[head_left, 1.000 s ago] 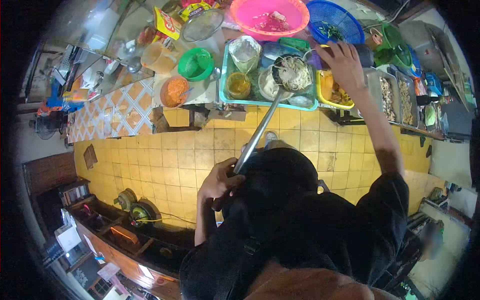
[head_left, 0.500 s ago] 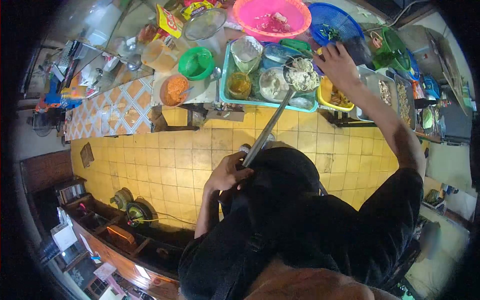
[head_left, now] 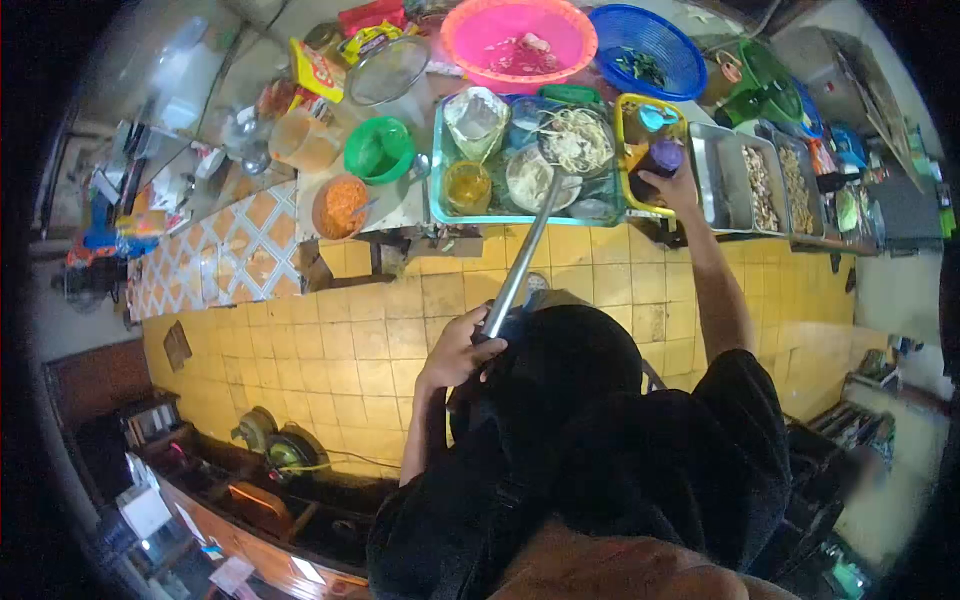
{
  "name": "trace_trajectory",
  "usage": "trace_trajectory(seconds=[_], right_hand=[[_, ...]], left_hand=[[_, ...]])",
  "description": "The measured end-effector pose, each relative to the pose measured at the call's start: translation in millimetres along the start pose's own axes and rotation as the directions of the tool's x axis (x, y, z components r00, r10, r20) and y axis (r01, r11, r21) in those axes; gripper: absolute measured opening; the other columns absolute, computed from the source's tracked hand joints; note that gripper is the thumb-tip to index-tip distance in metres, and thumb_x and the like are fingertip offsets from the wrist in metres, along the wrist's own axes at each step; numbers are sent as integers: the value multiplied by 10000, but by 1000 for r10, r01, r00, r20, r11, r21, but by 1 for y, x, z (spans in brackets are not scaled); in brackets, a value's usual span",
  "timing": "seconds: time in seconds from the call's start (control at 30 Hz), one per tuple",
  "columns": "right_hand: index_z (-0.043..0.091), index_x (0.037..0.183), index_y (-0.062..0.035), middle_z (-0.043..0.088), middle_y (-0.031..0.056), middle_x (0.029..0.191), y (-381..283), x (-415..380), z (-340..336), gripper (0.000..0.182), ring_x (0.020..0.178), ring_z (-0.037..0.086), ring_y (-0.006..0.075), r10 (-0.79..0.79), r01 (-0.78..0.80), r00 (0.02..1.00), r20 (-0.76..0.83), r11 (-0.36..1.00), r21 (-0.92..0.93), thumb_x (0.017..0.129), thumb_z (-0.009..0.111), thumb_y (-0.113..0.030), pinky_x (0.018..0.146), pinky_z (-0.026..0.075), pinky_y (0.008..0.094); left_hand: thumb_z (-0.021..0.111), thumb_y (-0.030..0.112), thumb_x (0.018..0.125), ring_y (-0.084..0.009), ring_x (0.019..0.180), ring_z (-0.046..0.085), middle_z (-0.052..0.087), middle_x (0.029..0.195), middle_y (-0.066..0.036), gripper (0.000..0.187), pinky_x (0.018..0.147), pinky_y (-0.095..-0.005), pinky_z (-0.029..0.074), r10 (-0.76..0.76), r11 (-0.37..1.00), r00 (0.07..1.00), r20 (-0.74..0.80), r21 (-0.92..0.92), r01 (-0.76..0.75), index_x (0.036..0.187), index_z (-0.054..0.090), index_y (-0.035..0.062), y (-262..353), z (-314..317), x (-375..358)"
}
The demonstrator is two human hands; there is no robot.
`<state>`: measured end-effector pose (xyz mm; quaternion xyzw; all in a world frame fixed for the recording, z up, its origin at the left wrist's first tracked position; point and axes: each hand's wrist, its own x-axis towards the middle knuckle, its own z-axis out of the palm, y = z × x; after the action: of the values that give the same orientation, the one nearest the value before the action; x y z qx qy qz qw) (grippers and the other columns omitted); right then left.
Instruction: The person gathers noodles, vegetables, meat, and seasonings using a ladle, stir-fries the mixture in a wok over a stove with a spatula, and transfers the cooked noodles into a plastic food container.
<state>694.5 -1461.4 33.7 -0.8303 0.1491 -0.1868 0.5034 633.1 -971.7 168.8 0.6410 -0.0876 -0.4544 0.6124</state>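
My left hand point(head_left: 466, 348) is closed round the lower end of the long metal handle of a strainer point(head_left: 524, 262). Pale noodles point(head_left: 577, 142) fill the strainer's bowl, above a light-blue tray point(head_left: 440, 208). In the tray are a bowl of white stuff point(head_left: 530, 178), a jar of yellow-brown contents point(head_left: 468, 188) and an opened white bag point(head_left: 476, 122). My right hand point(head_left: 676, 190) is wrapped round a dark jar with a purple lid point(head_left: 666, 154) at the yellow basket point(head_left: 628, 198). A light-blue lid point(head_left: 656, 117) shows farther back in that basket.
A pink basin point(head_left: 464, 55) and a blue colander point(head_left: 690, 82) with greens stand behind. Metal trays of chopped food point(head_left: 760, 190) lie to the right. On the left are a green bowl point(head_left: 379, 150) and a bowl of orange food point(head_left: 341, 207). Yellow tiled floor point(head_left: 390, 350) lies below.
My right hand has come down and toward me, from beside the noodles to the yellow basket, and now grips the purple-lidded jar. My left hand still holds the strainer.
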Motion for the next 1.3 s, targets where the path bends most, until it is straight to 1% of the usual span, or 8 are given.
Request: trace_trajectory(seconds=[0.43,0.57,0.7,0.97,1.1,1.17,1.23,1.3], right_hand=[[362,1308,-38,507,103,1250,28,-41,-24,840,1147,516,197,63,-66,998,20,923,379,638,868,-71,985,442,359],[197,1447,-84,316,148,1434,24,-45,-86,1028,1260,435,293,41,-43,999,21,997,68,663,860,-128,1024,396,429],[273,1451,-83,395,133,1417,47,-15,-191,821,1206,500,264,122,-161,986,114,878,451,785,748,-154,957,450,400],[485,1227,45,569,187,1199,218,85,-436,580,1100,560,258,61,-134,657,-752,990,-37,827,741,-289,917,448,354],[506,1162,68,612,172,1086,301,130,-565,795,1004,597,242,18,-613,403,-915,747,-256,654,856,-433,890,464,347],[486,1169,86,615,201,1065,366,131,-603,874,1007,602,278,-50,-547,422,-905,782,-299,629,850,-497,900,460,370],[372,1306,56,557,277,1197,376,148,-636,1105,1126,550,394,326,-802,423,-845,570,-182,543,852,-584,950,439,428],[357,1304,75,546,278,1219,393,158,-640,1157,1142,534,413,175,-702,425,-888,683,-201,501,870,-583,966,430,439]], left_hand=[[593,15,837,-113,421,493,451,551,-14,141,389,-275,391,-48,993,999,-4,104,48,880,459,28,20,12,41],[597,11,842,-106,416,480,443,589,-8,155,390,-258,381,-42,996,999,-3,75,42,928,468,15,47,47,73],[603,23,824,-106,393,455,430,581,0,180,385,-253,370,-40,996,999,-22,73,42,947,471,8,66,92,125],[652,88,768,-106,374,441,480,634,-38,284,354,-239,351,-41,996,999,-10,-85,40,961,473,-20,136,215,253],[675,109,742,-120,369,454,498,636,-61,345,350,-243,363,-91,992,996,-21,-94,89,973,462,-32,156,260,308],[675,97,735,-128,370,459,503,634,-70,356,342,-245,365,-104,981,995,-2,-166,102,981,454,-34,160,263,324],[680,107,734,-128,369,462,508,636,-72,364,336,-246,369,-85,987,996,1,-138,84,982,451,-31,171,277,340],[678,125,741,-129,368,466,514,639,-72,361,330,-249,373,-75,991,997,-10,-114,73,976,451,-28,175,283,354]])
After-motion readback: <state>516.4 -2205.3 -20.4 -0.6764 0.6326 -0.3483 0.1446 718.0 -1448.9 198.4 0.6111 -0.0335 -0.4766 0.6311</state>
